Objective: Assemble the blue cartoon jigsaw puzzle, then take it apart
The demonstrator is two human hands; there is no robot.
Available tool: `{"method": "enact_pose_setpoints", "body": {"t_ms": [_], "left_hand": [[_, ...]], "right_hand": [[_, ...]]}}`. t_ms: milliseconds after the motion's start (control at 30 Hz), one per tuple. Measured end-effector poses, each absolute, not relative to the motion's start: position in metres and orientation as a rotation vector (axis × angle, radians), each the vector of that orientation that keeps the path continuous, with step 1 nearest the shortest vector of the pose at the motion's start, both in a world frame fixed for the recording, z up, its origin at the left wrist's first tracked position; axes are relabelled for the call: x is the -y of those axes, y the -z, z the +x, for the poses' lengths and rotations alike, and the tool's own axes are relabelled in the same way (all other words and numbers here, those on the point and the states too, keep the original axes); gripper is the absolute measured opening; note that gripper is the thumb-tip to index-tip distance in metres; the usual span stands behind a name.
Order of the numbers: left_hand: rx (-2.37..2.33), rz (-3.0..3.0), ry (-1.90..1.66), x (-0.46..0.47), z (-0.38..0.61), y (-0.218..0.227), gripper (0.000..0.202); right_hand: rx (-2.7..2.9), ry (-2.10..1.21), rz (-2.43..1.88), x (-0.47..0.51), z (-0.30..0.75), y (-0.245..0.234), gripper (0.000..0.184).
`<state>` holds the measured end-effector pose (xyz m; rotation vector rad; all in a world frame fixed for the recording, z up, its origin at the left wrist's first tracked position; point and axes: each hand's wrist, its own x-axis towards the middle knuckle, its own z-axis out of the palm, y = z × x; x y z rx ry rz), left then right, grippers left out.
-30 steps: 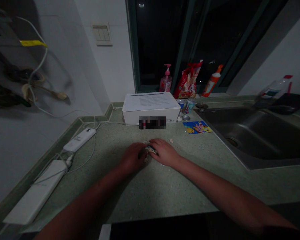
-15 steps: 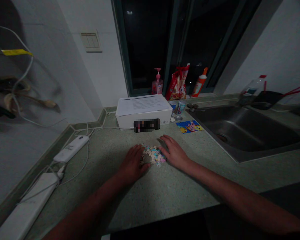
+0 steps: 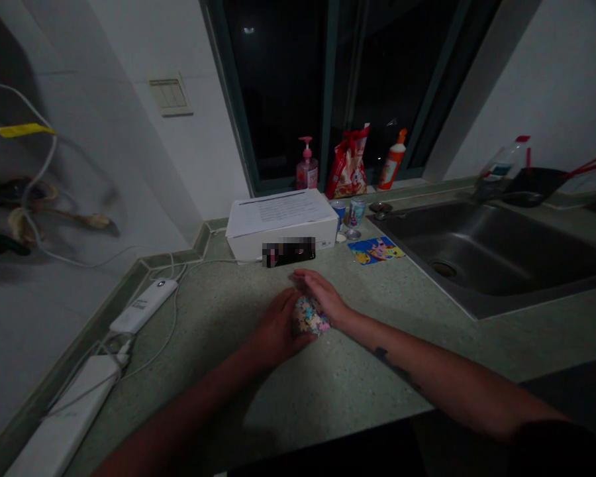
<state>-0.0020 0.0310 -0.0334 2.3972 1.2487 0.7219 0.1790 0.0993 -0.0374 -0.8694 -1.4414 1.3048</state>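
A small heap of jigsaw puzzle pieces [image 3: 310, 316], beige, blue and pink, lies on the speckled green counter [image 3: 347, 384]. My left hand [image 3: 277, 329] curves around the left and near side of the heap, thumb apart from the fingers. On the right and far side my right hand [image 3: 322, 295] cups the pieces, its fingers stretched toward the left fingertips. Both hands touch the heap's edges without gripping it. Part of the pile is hidden behind the fingers.
Behind the hands a phone-like black device [image 3: 298, 253] leans on a white box [image 3: 283, 222]. A colourful picture card [image 3: 376, 250] and small cans [image 3: 356, 213] lie near the metal sink [image 3: 477, 265]. At left are a power bank [image 3: 144, 305], a power strip [image 3: 74, 411] and cables.
Both hands have closed in around the puzzle pieces, the right one moving left across the far side. The heap is now tighter and more compact. The view has shifted slightly.
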Motion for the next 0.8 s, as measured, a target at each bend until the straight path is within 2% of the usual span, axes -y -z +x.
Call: {"method": "enact_pose_setpoints", "body": {"t_ms": [100,233,533,800], "left_hand": [[-1.236,2.439,-0.651,-0.035,0.016,0.031,0.088],[-1.288,2.53,-0.53,-0.041,0.037,0.026,0.087],[-1.296,2.696,-0.495,-0.058,0.042,0.015,0.03],[-1.359,2.656,-0.448,-0.072,0.042,0.02,0.018]], "right_hand": [[1.27,-1.469,-0.796,-0.107,0.188,0.03,0.058],[1.27,-1.377,-0.849,-0.115,0.21,0.023,0.059],[1.384,-1.122,-0.915,-0.115,0.219,0.025,0.057],[1.558,-0.886,-1.096,-0.119,0.225,0.029,0.04]]}}
